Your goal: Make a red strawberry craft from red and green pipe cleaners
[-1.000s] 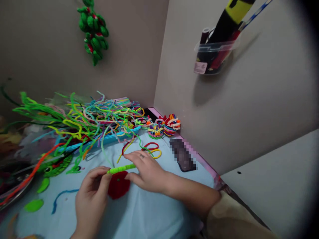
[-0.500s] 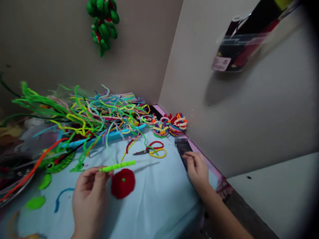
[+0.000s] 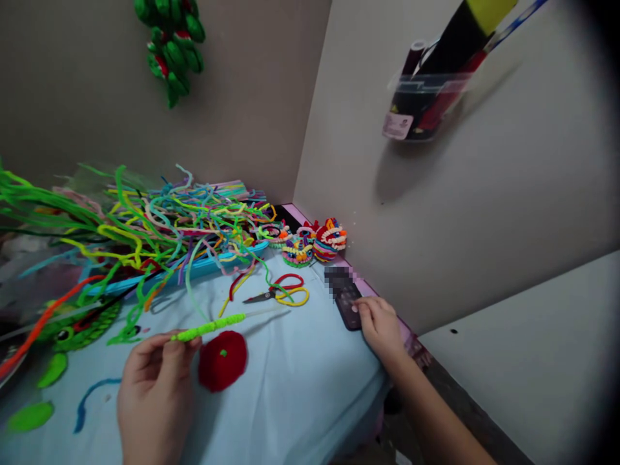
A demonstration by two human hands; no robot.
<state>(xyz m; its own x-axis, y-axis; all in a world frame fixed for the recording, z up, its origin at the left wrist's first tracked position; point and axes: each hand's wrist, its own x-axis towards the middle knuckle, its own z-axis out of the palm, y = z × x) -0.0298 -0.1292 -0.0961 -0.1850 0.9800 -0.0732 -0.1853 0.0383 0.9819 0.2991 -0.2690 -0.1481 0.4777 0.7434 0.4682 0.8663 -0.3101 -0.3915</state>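
Note:
My left hand (image 3: 157, 381) pinches a thin rod wrapped in bright green pipe cleaner (image 3: 213, 327); the rod's bare pale end points right. Just beyond those fingers a round dark red fuzzy disc (image 3: 223, 371) with a small green centre lies on the cloth. My right hand (image 3: 380, 326) is at the right side of a black phone (image 3: 346, 300), its fingers curled together and their tips on or just over the screen. Part of the phone is blurred out. Scissors (image 3: 276, 294) with red and yellow handles lie partly open between the hands.
A blue tray (image 3: 227, 261) heaped with coloured pipe cleaners (image 3: 159, 219) stands at the back left. Small colourful figures (image 3: 329, 239) sit in the corner. Green pieces (image 3: 31, 416) and a blue strand (image 3: 94, 394) lie on the left. A clear holder (image 3: 421, 106) hangs on the wall.
The view has swung slightly right, so everything sits further left. My right fingertips are now over the phone's lower right edge, and more of the phone shows. The left hand keeps its green-wrapped rod.

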